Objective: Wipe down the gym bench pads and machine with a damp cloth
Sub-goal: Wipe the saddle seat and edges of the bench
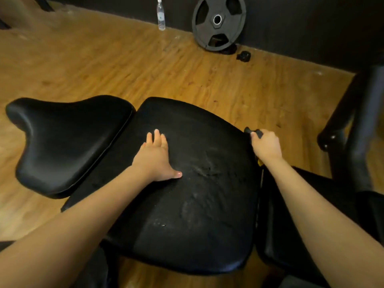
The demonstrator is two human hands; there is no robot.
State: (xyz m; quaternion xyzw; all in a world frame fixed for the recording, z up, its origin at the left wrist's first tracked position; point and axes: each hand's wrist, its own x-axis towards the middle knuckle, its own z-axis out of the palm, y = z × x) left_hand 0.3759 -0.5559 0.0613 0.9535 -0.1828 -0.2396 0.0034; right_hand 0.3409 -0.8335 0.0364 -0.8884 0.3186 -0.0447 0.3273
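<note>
Here, the wide black padded bench pad (187,183) sits in the middle, low before the person. It looks soft and squashy but firm underneath, and smooth, so probably slippery when wet. I see no cloth. Pale scuffs and dusty smears mark its top. The left hand (155,159) lies flat on it, fingers spread. The right hand (266,144) curls round a small black knob (252,130) at its right edge. A curvy black seat pad (66,142) sits just beside it, above the brown wood floor (104,59).

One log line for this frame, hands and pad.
left hand flat on back pad | right hand grips black knob | no cloth visible
</note>
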